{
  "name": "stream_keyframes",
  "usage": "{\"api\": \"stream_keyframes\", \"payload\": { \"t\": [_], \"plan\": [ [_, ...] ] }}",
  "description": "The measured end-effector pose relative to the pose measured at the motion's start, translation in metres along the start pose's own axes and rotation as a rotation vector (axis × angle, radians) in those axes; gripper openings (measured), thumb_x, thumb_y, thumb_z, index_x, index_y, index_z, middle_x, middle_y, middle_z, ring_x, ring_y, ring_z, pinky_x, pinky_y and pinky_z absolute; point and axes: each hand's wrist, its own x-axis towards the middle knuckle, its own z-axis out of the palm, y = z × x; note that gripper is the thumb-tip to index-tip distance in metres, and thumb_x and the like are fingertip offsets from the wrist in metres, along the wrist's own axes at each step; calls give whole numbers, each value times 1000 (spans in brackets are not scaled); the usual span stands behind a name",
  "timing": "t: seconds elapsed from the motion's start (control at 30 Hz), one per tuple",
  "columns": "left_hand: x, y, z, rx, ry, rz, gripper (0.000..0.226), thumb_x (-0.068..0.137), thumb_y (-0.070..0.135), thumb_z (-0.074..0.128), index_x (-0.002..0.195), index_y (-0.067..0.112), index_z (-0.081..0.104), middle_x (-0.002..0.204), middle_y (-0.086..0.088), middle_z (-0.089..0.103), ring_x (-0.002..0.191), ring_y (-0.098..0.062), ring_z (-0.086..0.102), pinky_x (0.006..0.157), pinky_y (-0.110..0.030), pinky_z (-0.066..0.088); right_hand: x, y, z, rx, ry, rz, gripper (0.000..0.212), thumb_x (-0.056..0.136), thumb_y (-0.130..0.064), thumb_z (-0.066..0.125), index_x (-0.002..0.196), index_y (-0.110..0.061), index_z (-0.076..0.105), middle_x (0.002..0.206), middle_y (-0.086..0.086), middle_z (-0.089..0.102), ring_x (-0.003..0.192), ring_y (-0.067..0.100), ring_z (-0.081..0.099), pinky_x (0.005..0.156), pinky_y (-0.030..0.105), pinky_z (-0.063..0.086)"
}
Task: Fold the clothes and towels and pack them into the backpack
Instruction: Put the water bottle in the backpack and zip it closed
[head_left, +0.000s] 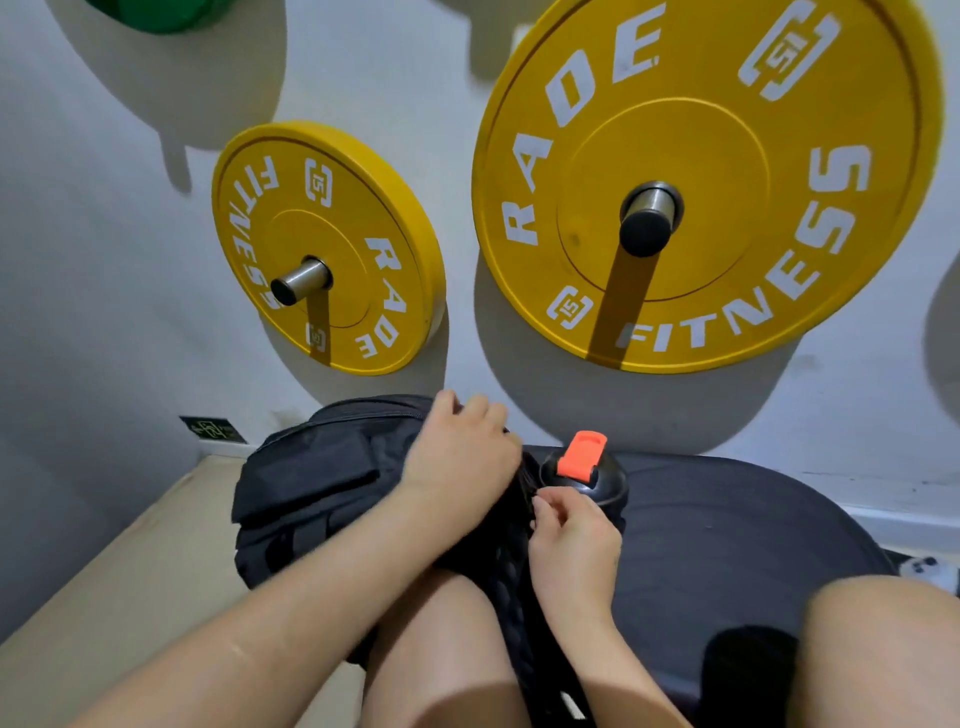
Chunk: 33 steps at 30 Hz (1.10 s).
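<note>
Fingers of left hand (460, 457) curled over top of black backpack (311, 483), centre-left of frame, by the person's left knee. Right hand (574, 540), lower centre: thumb and forefinger pinched together on the pack's seam; what they nip is too small to tell. Orange-capped bottle (584, 467) just beside. Small yellow plate (322, 249) and large yellow plate (701, 182) on wall above.

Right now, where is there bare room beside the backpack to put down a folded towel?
Bare: the dark pad right of the bottle, between the wall and the right thigh; also the beige surface left of the backpack. Crowded: between backpack and bottle, where the left hand and right hand grip the backpack.
</note>
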Motion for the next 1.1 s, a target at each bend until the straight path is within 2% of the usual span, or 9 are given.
{"api": "stream_keyframes", "payload": {
  "t": [0.13,0.33,0.5,0.63,0.73,0.83,0.97,1.03,1.1],
  "plan": [
    [0,-30,3,47,37,125,10,67,23,75,71,26,66,72,1,54,68,-23,54,60,-32,34,-4,4,-3,-68,13,-15,11,82,-5,67,79,-15,70,72,0,65,71,25,60,66,34,45],
    [0,-37,0,68,96,105,7,70,20,73,71,22,66,75,0,51,69,-25,52,61,-33,29,-15,16,-9,170,-44,548,19,83,-11,60,65,-17,65,57,1,67,63,18,69,63,30,51],
    [0,-33,1,66,39,150,10,67,20,76,70,23,66,73,1,51,66,-24,51,58,-32,27,-9,20,-18,253,-58,673,16,82,-7,66,68,-13,68,51,1,66,52,16,68,68,34,58],
    [1,-37,-18,39,-15,73,30,76,44,71,99,24,65,94,0,56,89,-24,56,67,-32,29,1,24,-26,116,-59,567,17,82,-14,65,66,-18,68,53,-2,67,66,18,68,68,31,53],
    [-25,-49,-28,8,-171,-78,73,75,52,68,135,28,35,126,-5,45,116,-29,44,86,-39,35,14,24,-34,-34,-39,456,18,82,-15,64,65,-20,66,63,-4,67,75,23,63,65,32,48],
    [-65,-74,-25,-158,-309,-270,93,70,55,67,144,36,13,139,2,42,127,-25,42,96,-41,39,22,17,-46,-287,-123,301,20,84,-17,61,64,-20,61,69,-4,63,69,22,55,55,29,37],
    [-87,-88,-9,-251,-282,-411,51,77,30,57,126,33,46,114,6,56,113,-21,51,83,-36,43,17,-11,-57,-510,-216,39,16,85,-24,54,69,-20,51,74,-4,56,70,21,51,54,30,35],
    [-80,-88,-7,-293,-126,-399,40,74,19,57,112,33,56,102,6,58,104,-22,53,73,-33,37,21,-36,-60,-336,-277,-106,8,83,-24,60,77,-27,55,82,-6,55,73,15,52,60,31,38],
    [-67,-95,-9,-263,61,-339,34,68,13,65,97,31,60,87,7,56,92,-22,53,69,-31,27,30,-67,-62,-216,-477,-239,28,79,-29,69,103,-37,58,106,-10,53,92,9,54,78,30,45]
  ]
}}
